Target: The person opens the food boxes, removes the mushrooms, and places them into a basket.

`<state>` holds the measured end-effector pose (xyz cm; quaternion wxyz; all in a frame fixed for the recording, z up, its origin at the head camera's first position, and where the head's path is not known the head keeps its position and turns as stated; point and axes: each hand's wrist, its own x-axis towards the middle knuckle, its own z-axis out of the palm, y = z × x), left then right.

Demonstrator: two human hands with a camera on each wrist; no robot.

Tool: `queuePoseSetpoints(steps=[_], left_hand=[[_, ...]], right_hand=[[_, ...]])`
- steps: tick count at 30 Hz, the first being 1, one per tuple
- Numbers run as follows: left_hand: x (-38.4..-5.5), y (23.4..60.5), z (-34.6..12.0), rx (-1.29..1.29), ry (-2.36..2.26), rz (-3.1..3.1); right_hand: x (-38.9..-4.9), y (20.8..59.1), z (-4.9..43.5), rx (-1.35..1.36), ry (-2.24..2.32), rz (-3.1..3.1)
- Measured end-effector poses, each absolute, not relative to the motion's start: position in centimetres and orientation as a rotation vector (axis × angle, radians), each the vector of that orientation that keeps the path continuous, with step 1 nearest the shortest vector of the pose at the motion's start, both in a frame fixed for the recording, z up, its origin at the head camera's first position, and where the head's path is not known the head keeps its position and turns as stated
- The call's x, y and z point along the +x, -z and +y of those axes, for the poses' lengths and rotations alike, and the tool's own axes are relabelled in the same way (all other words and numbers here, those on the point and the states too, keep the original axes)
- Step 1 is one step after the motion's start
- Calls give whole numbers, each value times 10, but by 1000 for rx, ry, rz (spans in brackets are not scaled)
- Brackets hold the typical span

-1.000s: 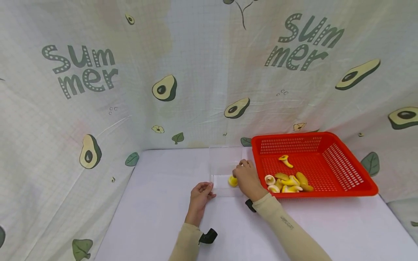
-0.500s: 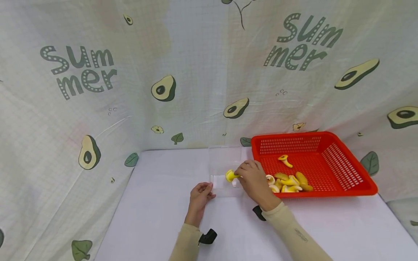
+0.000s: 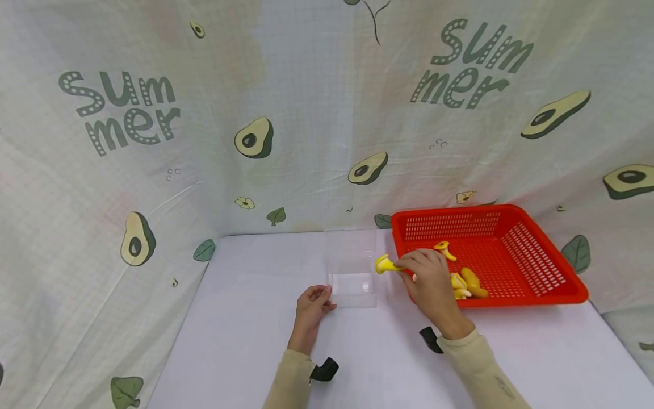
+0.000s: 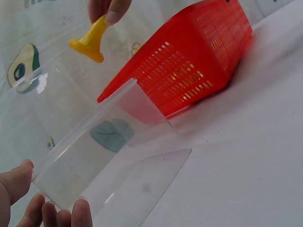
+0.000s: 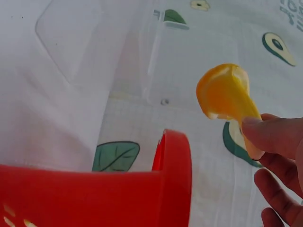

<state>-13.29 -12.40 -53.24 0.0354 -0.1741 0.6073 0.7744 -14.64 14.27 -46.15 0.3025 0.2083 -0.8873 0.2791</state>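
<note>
A clear plastic box (image 3: pixel 352 301) with its lid raised stands on the white tabletop. My left hand (image 3: pixel 313 312) pinches its near left corner, thumb above and fingers below in the left wrist view. Between thumb and fingertips my right hand (image 3: pixel 431 287) holds a yellow trumpet-shaped mushroom (image 3: pixel 384 264) by its stem, the flared cap pointing left. In the head view this mushroom is just right of the box, by the left rim of the red basket (image 3: pixel 531 302). In the right wrist view the mushroom (image 5: pixel 222 92) hangs in the air above the basket rim.
Inside the basket lie another yellow mushroom (image 3: pixel 444 250) and several yellow and tan pieces (image 3: pixel 471 279), partly hidden by the right hand. A white cloth (image 3: pixel 301 85) printed with avocados and lettering hangs behind the table.
My right hand has lifted the yellow mushroom up from the box and carried it right, toward the basket's left rim. The left hand has stayed at the box corner.
</note>
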Motion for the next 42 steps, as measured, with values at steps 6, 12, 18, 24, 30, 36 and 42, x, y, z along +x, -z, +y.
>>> queuePoseSetpoints(steps=[6,12,18,24,30,36,42], left_hand=[[-133,531,-124,-521,-2389,1856],[-134,533,-124,-521,-2401,1850],[-133,535,-124,-526,-2401,1851],[-133,535,-124,-537,-2381,1861],[-132,535,-124,-539,-2370,1865],[-132,533,-124,-552,-2366,1862],[-132,534,-124,-550,-2365,1868]], right_hand=[[-143,465,159,518,-789,-2297],[-139,468,176,485,-780,-2284],[-139,469,194,453,-773,-2266],[-138,467,209,375,-746,-2290],[-141,466,221,290,-707,-2329],[-147,462,233,273,-685,-2355],[-151,459,242,215,-652,-2427]])
